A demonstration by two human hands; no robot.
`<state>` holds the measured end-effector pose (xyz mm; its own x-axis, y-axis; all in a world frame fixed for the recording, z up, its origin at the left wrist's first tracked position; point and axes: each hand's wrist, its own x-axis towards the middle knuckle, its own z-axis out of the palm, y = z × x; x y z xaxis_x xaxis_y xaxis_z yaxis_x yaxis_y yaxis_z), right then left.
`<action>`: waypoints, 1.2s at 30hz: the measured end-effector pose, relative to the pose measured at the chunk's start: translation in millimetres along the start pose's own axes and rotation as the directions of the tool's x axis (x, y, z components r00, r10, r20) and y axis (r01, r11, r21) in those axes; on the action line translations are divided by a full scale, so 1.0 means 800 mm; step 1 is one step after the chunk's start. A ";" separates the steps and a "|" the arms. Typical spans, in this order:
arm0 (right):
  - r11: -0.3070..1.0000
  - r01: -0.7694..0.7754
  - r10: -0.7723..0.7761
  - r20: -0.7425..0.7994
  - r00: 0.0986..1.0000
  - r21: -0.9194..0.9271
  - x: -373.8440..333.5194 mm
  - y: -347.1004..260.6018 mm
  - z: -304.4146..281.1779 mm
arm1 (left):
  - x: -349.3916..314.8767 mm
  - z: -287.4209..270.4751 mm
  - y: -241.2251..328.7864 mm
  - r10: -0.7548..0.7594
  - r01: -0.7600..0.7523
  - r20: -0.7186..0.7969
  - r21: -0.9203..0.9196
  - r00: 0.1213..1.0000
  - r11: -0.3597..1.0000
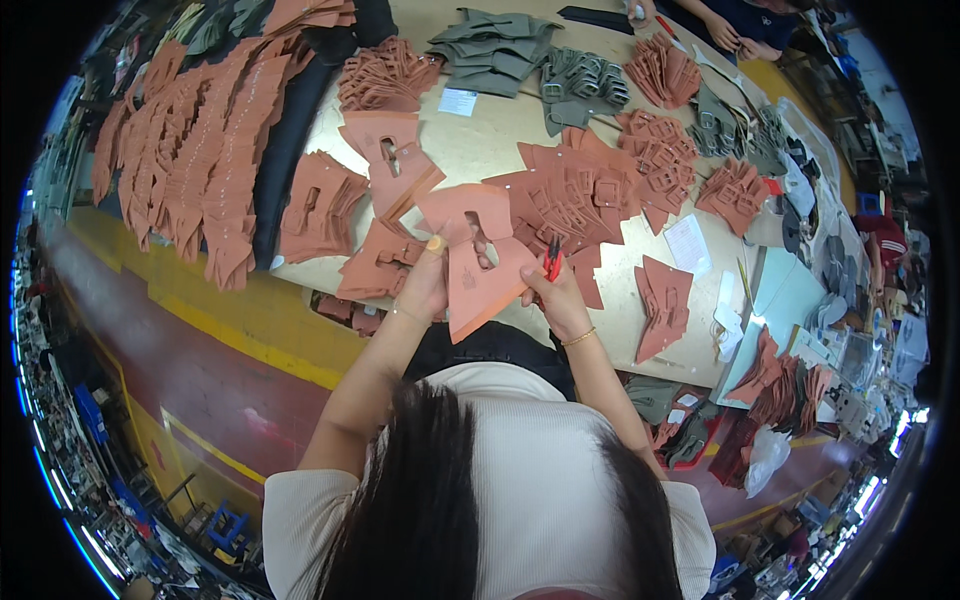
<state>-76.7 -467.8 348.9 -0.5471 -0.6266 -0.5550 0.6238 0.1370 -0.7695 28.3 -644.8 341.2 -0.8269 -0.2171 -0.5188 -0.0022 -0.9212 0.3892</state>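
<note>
A terracotta leather-like shoe upper piece (478, 285) with cut-out openings is held up over the near edge of the table. My left hand (427, 281) is closed on its left edge, the thumb, with a yellow cover at its tip, lying on top. Through an opening, fingers show beneath the piece. My right hand (563, 303) grips red-handled thread snips (552, 262), their dark tips pointing away from me. The same hand pinches the piece's right corner. Close by lie a pile of buckled terracotta pieces (570, 195) and another stack of cut-out pieces (392, 160).
The pale table (480, 128) carries several terracotta bundles and grey-green buckled straps (580, 85). At left, long rows of terracotta pieces (205, 150) hang over a dark support. A paper sheet (687, 245) lies at right. Another person's hands (735, 42) are at the far side.
</note>
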 end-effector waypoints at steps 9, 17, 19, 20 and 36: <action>0.989 0.002 0.008 0.067 0.998 -0.145 0.012 -0.007 -0.014 | 0.033 -0.026 0.004 -0.104 0.102 0.017 0.096 0.994 0.990; 0.989 0.013 -0.033 -0.134 0.990 -0.145 0.024 0.009 -0.032 | 0.113 0.014 0.070 0.118 -0.155 0.099 0.645 0.988 0.748; 0.987 0.022 -0.049 -0.165 0.985 -0.161 0.021 0.007 -0.041 | 0.143 0.020 0.100 0.135 -0.138 0.071 0.795 0.988 0.591; 0.983 0.030 -0.063 -0.180 0.982 -0.181 0.021 0.005 -0.047 | 0.157 0.018 0.111 0.164 -0.183 0.104 0.779 0.981 0.599; 0.773 0.138 -0.311 -0.181 0.933 -0.620 0.062 -0.013 -0.055 | 0.314 -0.175 0.143 0.381 0.032 -0.201 0.913 0.902 0.407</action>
<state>-135.4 -466.7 315.4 -0.8057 -0.4882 -0.3354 0.0607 0.4952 -0.8666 -101.2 -850.2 148.8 -0.6338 -0.6122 -0.4728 -0.5404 -0.0869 0.8369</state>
